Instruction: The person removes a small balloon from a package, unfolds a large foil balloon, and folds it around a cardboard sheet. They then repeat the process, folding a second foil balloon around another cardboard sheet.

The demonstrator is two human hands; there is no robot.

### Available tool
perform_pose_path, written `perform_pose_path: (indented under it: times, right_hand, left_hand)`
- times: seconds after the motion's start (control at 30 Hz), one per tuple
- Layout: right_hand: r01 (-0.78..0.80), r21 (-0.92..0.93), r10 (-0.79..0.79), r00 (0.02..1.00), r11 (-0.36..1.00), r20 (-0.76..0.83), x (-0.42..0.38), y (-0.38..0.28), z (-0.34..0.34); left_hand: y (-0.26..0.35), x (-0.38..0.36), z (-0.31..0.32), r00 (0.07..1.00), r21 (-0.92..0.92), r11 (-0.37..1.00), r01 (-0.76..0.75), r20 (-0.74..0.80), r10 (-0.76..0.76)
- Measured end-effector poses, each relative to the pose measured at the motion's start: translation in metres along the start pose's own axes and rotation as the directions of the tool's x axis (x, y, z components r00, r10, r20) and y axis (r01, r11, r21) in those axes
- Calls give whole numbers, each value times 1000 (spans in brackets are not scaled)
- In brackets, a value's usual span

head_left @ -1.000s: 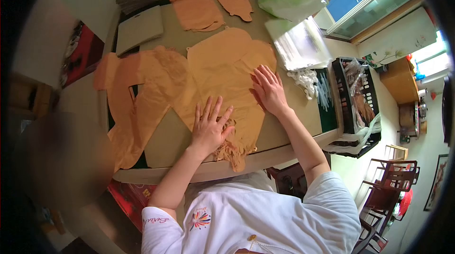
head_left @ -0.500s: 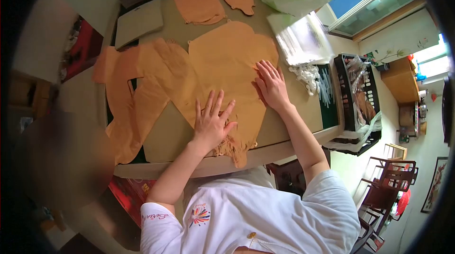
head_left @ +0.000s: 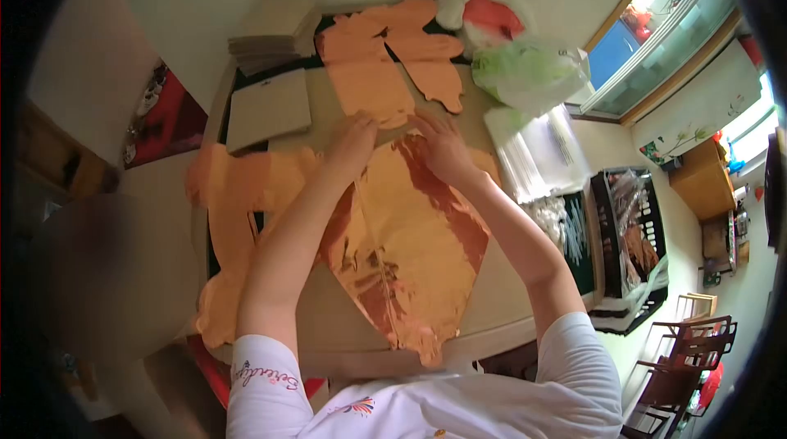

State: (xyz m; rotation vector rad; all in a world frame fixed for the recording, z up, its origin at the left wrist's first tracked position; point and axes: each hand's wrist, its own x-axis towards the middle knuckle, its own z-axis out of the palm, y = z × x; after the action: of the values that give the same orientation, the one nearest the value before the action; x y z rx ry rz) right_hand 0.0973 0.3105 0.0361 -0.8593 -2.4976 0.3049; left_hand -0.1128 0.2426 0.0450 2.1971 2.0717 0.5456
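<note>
A flat, shiny rose-gold foil balloon (head_left: 418, 226) lies across the near side of the table, its narrow end at the front edge. It is creased, with bright and dark reflections. My left hand (head_left: 358, 142) is closed on its far left edge, and my right hand (head_left: 443, 150) is closed on the far edge beside it; the fingertips are partly hidden. Another flat foil piece (head_left: 225, 234) lies to the left, partly behind my left forearm. Beyond my hands are more flat foil balloons (head_left: 369, 74), their near end almost at my fingers.
Stacked card sheets (head_left: 275, 37) and a loose card (head_left: 270, 109) are at the back left. On the right are a green-white plastic bag (head_left: 529, 74), clear plastic sleeves (head_left: 545, 156), pale straws (head_left: 575, 230) and a black crate (head_left: 607, 234). A person's blurred head is at left.
Both hands have moved from lying flat on the foil to its far edge, and the fingers have closed there. The foil has shifted and now shows stronger creases and reflections. The view has tilted up.
</note>
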Motion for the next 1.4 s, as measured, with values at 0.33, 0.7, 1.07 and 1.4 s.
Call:
perform_pose_path:
  times: [0.33, 0.7, 1.07, 1.4]
  right_hand:
    - [140, 111, -147, 987, 984, 64, 86, 24, 67]
    - [120, 109, -120, 993, 987, -10, 88, 25, 68]
    - [31, 101, -25, 998, 994, -63, 101, 24, 77]
    - [-349, 397, 371, 928, 849, 22, 124, 21, 66]
  left_hand:
    - [-26, 51, 36, 999, 85, 996, -40, 18, 38]
    - [-36, 59, 36, 993, -15, 1000, 18, -120, -19]
    - [-54, 68, 41, 926, -432, 885, 176, -232, -297]
    - [-35, 56, 27, 926, -347, 920, 182, -254, -279]
